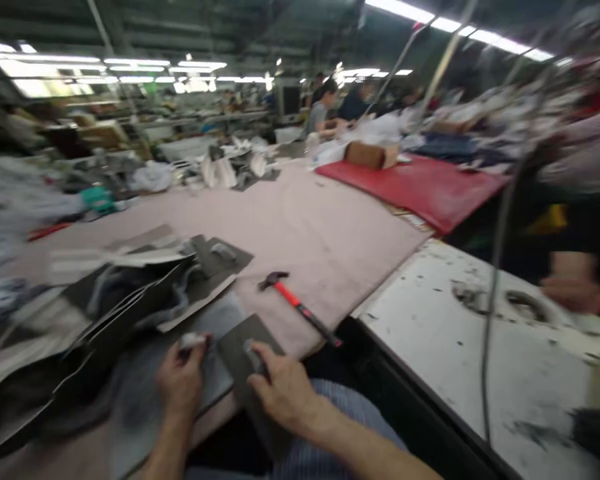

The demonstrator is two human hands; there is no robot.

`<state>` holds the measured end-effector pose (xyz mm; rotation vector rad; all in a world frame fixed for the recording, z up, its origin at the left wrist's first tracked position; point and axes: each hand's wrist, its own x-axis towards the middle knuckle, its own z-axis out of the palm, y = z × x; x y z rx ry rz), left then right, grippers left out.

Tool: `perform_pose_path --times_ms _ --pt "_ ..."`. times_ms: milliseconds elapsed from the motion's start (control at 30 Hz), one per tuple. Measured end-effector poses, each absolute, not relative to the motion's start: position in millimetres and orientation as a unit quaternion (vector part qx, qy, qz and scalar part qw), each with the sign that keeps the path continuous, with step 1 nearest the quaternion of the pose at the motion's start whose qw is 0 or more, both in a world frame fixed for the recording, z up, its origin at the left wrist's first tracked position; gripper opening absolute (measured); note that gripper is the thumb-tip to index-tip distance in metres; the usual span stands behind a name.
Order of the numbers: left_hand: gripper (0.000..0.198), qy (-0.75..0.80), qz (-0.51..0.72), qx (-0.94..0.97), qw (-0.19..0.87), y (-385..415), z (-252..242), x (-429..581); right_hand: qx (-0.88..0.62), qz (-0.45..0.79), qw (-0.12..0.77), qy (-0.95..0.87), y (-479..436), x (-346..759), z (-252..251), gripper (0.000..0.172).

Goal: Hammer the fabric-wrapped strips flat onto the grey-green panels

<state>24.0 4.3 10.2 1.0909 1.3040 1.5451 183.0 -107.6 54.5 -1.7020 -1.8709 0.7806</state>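
My left hand (181, 380) is closed in a pinch around a small whitish piece (192, 341) whose kind I cannot make out. It is above a grey slab (145, 393) on the table. A dark grey flat panel (250, 330) is gripped by my right hand (286, 387), thumb and fingers pressed together near a pale tab on its face. The panel's lower end hangs over my lap. Beyond my hands lies a claw hammer (300, 307) with a red and black handle. On the left, dark grey panels (130, 300) with pale edges are heaped up.
A pinkish covering (260, 227) spreads over the table. To the right stands a white worktop (430, 333) with round holes, and a cable hangs before it. Another person's hand (575, 283) is beyond. Farther back are a red sheet (410, 183), a brown block (365, 155) and co-workers.
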Motion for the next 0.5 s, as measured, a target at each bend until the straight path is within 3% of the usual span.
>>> perform_pose_path --times_ms 133,500 --pt "0.034 0.567 0.597 0.424 0.377 -28.0 0.2 -37.2 -0.623 0.328 0.222 -0.674 -108.3 163.8 43.5 0.053" --pt "0.025 0.534 0.515 0.483 0.465 -18.5 10.7 23.3 -0.618 0.336 0.219 -0.677 -108.4 165.1 47.1 0.054"
